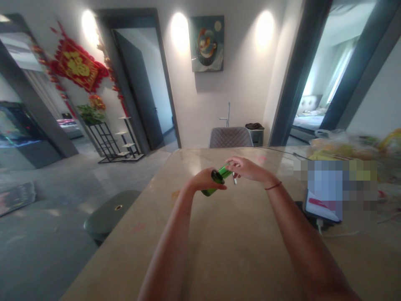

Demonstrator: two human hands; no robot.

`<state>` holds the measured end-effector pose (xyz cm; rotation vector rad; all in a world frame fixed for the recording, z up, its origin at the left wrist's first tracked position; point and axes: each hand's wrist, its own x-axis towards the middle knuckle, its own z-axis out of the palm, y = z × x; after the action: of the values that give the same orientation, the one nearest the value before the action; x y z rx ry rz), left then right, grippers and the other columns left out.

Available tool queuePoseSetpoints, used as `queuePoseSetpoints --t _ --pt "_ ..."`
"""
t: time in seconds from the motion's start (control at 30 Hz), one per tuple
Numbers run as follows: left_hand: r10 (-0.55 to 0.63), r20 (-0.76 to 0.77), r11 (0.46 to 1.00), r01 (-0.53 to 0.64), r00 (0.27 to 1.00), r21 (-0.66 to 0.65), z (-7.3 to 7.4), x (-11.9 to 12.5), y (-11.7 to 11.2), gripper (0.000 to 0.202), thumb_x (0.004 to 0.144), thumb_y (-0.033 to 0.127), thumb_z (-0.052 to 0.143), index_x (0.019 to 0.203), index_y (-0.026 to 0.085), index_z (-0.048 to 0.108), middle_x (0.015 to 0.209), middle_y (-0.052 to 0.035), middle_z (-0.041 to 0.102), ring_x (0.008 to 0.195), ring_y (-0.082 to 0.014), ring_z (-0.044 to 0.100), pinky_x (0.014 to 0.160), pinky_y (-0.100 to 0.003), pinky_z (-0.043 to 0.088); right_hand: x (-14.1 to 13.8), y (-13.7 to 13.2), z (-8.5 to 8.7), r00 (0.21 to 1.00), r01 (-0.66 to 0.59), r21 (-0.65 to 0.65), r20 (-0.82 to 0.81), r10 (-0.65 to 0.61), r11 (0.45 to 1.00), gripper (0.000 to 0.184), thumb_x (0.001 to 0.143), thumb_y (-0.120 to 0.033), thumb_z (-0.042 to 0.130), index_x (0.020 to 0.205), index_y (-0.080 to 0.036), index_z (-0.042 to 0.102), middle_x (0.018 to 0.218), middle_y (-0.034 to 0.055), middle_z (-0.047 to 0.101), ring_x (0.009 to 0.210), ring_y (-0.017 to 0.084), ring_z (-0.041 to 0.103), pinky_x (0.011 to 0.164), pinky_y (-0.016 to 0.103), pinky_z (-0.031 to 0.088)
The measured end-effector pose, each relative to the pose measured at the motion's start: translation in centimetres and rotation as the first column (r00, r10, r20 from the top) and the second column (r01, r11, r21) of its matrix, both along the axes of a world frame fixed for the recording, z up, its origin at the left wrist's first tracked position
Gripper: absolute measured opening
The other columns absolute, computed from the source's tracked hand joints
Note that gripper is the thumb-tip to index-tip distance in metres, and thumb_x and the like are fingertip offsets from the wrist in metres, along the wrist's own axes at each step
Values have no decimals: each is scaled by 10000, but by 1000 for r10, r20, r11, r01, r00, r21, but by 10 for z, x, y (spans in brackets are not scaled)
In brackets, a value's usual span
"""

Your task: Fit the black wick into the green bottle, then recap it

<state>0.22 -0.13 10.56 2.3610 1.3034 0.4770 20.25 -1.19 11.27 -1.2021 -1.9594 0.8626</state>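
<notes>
My left hand (203, 179) is wrapped round a green cup-like container (209, 192) with a dark round rim, tilted toward the upper right. My right hand (246, 168) pinches a shiny bright-green tube (224, 172). The tube's lower end meets the dark rim; I cannot tell whether it sits inside the opening or only against it. Just under the right fingers a thin pale stick-like piece (235, 180) points down; whether it is held is unclear. Both hands are above the tan table (232, 251), and the fingers hide parts of both green pieces.
At the right, a phone (322, 205) leans on a stand with a white cable (344, 234) plugged in. Plastic bags (344, 144) lie behind it, partly blurred. A grey quilted chair (231, 138) stands at the far edge, a green stool (109, 213) at the left.
</notes>
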Motion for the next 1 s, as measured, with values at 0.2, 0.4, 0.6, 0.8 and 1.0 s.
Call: queuePoseSetpoints --t 0.2,0.4,0.6,0.8,1.0 --pt "-44 61 999 44 997 0 2 2 -1 504 509 530 687 842 162 603 769 -18 650 686 -167 584 597 -252 419 5 2 4 992 -65 101 -98 75 993 286 754 -317 591 979 -144 553 848 68 620 644 119 591 565 240 499" --pt "-75 134 997 73 988 21 4 0 -3 534 504 523 706 883 159 609 841 -39 662 738 -174 593 669 -270 440 17 3 10 926 53 143 -378 5 988 317 685 -304 632 934 -171 488 880 44 594 741 139 596 650 282 503" --pt "-72 127 997 71 989 16 2 -3 0 528 508 520 707 882 158 616 843 -41 666 749 -176 596 680 -272 445 32 21 -7 919 198 148 -371 -131 969 435 590 -232 665 967 -183 455 944 51 595 843 172 600 728 307 482" --pt "-54 124 998 53 991 15 1 -4 0 521 511 534 700 859 157 615 838 -37 666 749 -179 600 674 -269 446 51 48 -45 919 254 210 253 -304 944 277 559 -118 595 836 -130 580 862 74 642 815 197 588 712 274 446" --pt "-38 124 999 38 992 3 0 -6 1 534 511 532 701 880 155 613 855 -44 663 766 -180 599 684 -269 446 70 62 -76 804 256 104 529 -271 961 395 529 -150 642 917 -103 589 884 99 658 787 194 591 621 223 421"
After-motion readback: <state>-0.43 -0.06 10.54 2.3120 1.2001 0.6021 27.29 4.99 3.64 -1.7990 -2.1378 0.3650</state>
